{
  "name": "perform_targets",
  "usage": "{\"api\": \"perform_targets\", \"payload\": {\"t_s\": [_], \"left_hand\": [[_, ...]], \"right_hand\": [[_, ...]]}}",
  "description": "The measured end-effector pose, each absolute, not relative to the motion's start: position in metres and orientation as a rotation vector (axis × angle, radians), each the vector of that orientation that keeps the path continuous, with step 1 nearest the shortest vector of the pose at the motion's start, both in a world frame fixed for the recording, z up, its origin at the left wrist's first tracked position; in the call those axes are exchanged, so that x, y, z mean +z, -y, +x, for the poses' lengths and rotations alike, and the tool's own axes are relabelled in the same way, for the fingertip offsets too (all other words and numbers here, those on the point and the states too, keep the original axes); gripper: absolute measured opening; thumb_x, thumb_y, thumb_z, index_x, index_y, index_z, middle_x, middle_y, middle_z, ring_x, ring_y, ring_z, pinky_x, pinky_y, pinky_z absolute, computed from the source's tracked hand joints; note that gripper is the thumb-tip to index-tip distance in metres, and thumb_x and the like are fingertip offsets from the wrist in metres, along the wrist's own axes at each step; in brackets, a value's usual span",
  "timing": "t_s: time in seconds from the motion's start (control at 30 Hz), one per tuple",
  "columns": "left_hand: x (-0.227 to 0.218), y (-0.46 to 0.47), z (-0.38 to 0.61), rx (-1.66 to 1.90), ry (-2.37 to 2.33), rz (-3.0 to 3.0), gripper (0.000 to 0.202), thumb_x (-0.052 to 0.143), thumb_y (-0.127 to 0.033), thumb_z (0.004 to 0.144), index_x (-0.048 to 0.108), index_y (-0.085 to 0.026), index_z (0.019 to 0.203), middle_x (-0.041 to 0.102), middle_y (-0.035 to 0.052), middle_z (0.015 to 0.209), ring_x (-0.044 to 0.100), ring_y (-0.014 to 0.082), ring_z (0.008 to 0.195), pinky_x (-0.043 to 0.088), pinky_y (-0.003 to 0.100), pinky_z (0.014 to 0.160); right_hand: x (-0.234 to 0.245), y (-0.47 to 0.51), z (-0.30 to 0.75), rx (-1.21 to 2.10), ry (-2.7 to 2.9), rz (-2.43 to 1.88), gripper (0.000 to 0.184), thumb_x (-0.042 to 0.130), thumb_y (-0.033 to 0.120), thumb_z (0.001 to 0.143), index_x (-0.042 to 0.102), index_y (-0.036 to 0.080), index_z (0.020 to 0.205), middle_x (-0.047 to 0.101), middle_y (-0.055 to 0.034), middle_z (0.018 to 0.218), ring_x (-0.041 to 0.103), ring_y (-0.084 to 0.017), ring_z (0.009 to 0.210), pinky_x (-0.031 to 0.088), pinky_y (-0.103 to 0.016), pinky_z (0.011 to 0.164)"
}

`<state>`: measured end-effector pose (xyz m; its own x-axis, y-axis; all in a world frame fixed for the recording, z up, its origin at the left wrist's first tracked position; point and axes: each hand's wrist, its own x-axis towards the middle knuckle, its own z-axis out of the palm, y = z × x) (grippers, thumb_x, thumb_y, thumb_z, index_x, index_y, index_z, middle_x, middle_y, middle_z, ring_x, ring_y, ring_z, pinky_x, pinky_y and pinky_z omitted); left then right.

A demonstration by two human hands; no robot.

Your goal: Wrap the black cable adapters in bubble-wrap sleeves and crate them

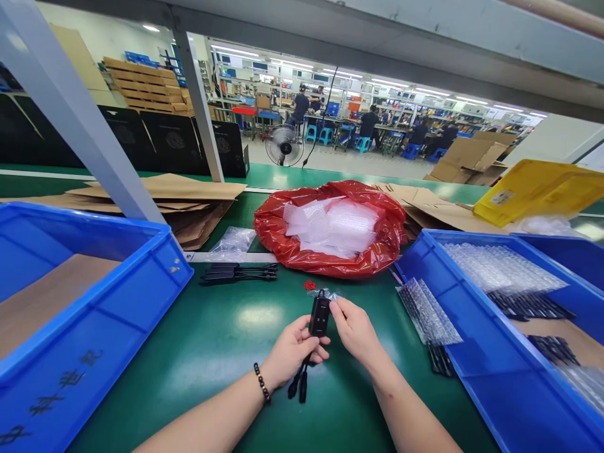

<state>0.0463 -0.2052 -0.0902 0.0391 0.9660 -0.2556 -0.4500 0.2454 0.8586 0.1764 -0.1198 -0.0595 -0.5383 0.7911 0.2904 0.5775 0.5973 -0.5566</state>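
My left hand [295, 352] is closed around a small black cable controller box [319, 316], held upright with its button face toward me. Two short black cable ends [298, 384] hang from the box below my fingers. At the box's upper right edge, my right hand [353, 327] is closed in a pinch, thumb against the edge. A bit of clear plastic [334, 296] shows just behind that thumb; whether the fingers hold it too, I cannot tell. Small red pieces [309, 285] lie on the green table [226, 352] beyond the box. Several more black cabled units [240, 273] lie to the left.
A red plastic bag [330, 267] of bubble-wrap sleeves [349, 223] stands ahead. Blue bins flank me, one left [141, 296] and one right [453, 352], the right holding wrapped black parts. Bubble-wrapped units [429, 311] lean on it. Cardboard sheets [198, 220] lie behind.
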Motion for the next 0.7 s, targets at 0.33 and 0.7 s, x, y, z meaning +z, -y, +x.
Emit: {"api": "perform_targets", "payload": {"t_s": [0.33,0.7], "left_hand": [[-0.0912,0.2057,0.0461,1.223,-0.98,0.676,0.037,0.065,-0.027,0.069,0.049,-0.015,0.101,0.067,0.0055,0.08,0.064,0.012,0.06,0.049,0.023,0.057],[-0.0904,0.2059,0.0458,1.226,-0.985,0.671,0.038,0.065,-0.027,0.069,0.049,-0.016,0.102,0.067,0.0052,0.079,0.064,0.0126,0.059,0.049,0.024,0.057]], "right_hand": [[-0.058,0.1186,0.1763,0.672,2.27,-1.126,0.037,0.029,0.037,0.091,0.044,0.019,0.061,0.049,0.0015,0.06,0.046,-0.011,0.057,0.033,-0.022,0.056],[-0.0577,0.1174,0.1783,0.731,2.25,-1.057,0.037,0.031,0.036,0.09,0.052,0.018,0.066,0.054,0.0002,0.064,0.049,-0.012,0.06,0.036,-0.022,0.058]]}}
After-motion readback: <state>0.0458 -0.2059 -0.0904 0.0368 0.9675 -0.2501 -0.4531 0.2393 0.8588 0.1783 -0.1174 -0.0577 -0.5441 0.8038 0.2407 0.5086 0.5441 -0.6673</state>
